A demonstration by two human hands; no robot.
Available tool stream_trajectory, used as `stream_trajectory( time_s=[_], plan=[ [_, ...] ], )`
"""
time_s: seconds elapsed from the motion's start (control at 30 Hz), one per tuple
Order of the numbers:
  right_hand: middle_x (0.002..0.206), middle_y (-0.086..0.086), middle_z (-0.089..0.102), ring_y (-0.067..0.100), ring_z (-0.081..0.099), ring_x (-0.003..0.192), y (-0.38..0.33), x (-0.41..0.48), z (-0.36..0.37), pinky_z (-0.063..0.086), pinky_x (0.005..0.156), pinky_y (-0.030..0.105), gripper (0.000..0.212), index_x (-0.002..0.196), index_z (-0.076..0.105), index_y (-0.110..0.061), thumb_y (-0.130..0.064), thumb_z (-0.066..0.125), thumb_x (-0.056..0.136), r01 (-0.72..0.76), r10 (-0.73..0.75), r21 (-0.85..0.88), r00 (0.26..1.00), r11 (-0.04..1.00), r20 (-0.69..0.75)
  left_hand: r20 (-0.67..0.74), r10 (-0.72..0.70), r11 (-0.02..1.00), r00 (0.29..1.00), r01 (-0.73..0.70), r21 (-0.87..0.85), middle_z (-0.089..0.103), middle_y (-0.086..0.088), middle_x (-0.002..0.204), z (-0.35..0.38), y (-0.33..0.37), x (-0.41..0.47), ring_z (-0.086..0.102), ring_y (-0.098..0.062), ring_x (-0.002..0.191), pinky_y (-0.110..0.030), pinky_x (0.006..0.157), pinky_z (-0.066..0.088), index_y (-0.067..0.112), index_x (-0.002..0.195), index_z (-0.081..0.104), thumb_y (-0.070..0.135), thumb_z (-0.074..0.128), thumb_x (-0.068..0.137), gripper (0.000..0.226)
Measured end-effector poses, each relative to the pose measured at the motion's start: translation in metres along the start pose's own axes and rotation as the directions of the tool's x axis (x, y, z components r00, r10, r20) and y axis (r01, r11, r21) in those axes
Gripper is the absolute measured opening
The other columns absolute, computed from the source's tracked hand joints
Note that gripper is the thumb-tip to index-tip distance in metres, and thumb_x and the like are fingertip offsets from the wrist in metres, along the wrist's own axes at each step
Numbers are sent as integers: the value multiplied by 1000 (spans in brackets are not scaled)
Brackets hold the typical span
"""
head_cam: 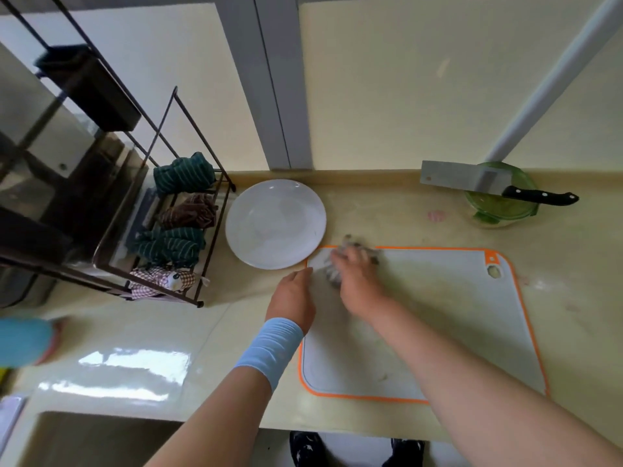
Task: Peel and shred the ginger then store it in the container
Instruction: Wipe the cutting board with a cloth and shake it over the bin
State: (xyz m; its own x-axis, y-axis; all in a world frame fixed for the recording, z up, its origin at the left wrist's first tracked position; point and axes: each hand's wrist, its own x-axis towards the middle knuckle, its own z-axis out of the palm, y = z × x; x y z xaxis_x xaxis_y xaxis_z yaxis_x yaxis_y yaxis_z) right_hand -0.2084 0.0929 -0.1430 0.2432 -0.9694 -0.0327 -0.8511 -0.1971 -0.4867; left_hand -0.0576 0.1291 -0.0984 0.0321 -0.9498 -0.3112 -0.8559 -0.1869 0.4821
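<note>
At the left edge of the white, orange-rimmed plastic cutting board, the left hand is laid with fingers extended, nothing held. A crumpled grey cloth is gripped by the blurred right hand at the board's far left corner. Just beyond, a round white plate is set. Far right, a black-handled steel cleaver is rested across the round green glass container.

right hand: motion-blurred, fingers not resolved | grey wad under it: possibly a cloth, mostly covered, grip unclear | board: near edge partly hidden by right forearm | container: contents behind knife blade, unreadable | blue object: cut off at left edge, blurred
</note>
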Motion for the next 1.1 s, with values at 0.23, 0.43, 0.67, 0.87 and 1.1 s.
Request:
stream_trajectory(
  time_s=[0.23,0.43,0.67,0.87,1.1],
  plan=[
    [97,12,58,32,56,95,-12,-24,-19,43,88,34,33,92,68,-6,-15,43,73,-110,190,337,958,935,-213,18,-54,999,998,54,3,57,-10,125,-13,9,15,55,-32,116,-38,97,45,21,137,47,8,39,93,47],
    [126,21,51,43,46,115,66,25,-65,38,97,43,39,123,58,-8,-4,56,84,-562,538,-42,808,826,-241,-47,-84,996,995,85,28,59,-11,119,-9,18,23,56,-31,112,-36,93,43,19,134,49,7,39,93,45],
    [106,10,59,37,53,99,29,24,-27,44,78,41,37,101,69,-17,-5,55,69,-90,89,-9,993,996,-80,-54,-71,997,996,72,22,66,-9,105,-17,9,32,59,-32,96,-33,80,48,19,117,60,7,40,94,33],
    [98,8,62,29,56,96,48,22,-48,41,86,26,49,96,71,-12,4,40,62,-11,70,292,979,956,-192,-72,-46,994,996,53,98,61,-8,107,-16,4,26,57,-32,106,-39,85,50,23,120,57,19,41,98,28],
    [115,26,60,47,52,105,32,45,-35,42,95,40,51,119,65,2,0,39,76,-326,378,243,902,914,-210,-88,-79,897,993,110,427,52,-2,108,-45,-24,45,50,-22,106,-34,77,50,15,110,65,16,52,94,20]
  ],
)
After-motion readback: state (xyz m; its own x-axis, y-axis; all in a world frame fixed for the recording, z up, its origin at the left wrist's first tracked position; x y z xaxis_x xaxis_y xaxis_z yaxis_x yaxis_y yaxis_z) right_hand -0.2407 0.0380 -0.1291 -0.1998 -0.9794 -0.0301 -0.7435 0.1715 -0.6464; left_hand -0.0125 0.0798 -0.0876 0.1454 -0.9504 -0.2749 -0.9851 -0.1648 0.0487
